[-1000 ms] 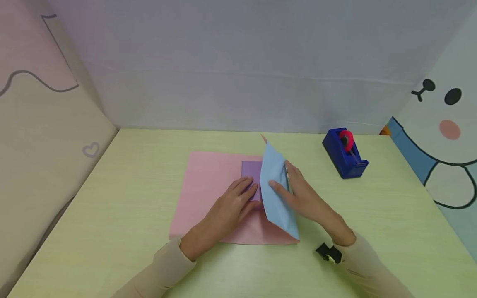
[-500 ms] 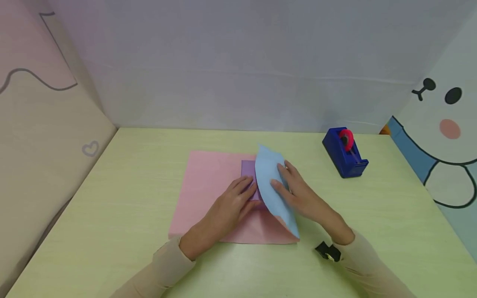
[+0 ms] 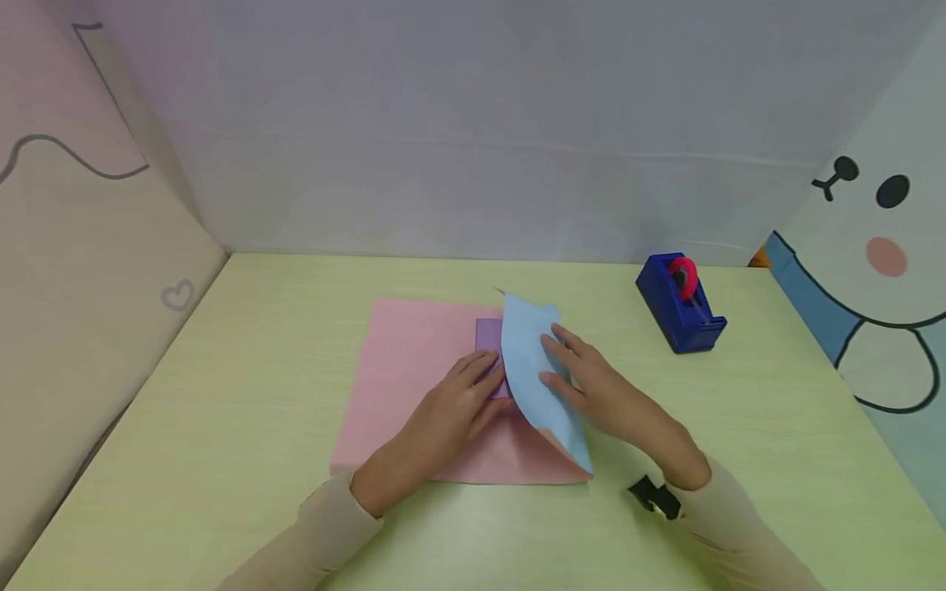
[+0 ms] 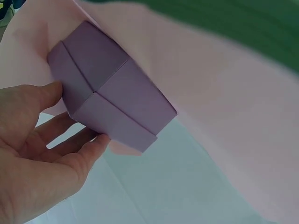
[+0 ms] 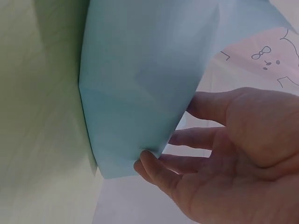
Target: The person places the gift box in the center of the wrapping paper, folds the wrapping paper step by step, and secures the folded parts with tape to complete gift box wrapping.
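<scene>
Paper sheet (image 3: 526,361): pink, pale-blue reverse, curling over purple box (image 4: 120,93); left hand (image 3: 446,410) pinching box, right hand (image 3: 602,387) spread.

Looks forward and down from head over tabletop (image 3: 259,353); peers closely from left wrist at purple paper (image 4: 112,88), from right at blue paper (image 5: 135,93), sharing both with mid-frame of head view.

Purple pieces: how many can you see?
1: the purple piece lies on the pink sheet, with the left hand on it. Any others behind the raised blue flap would be hidden.
</scene>
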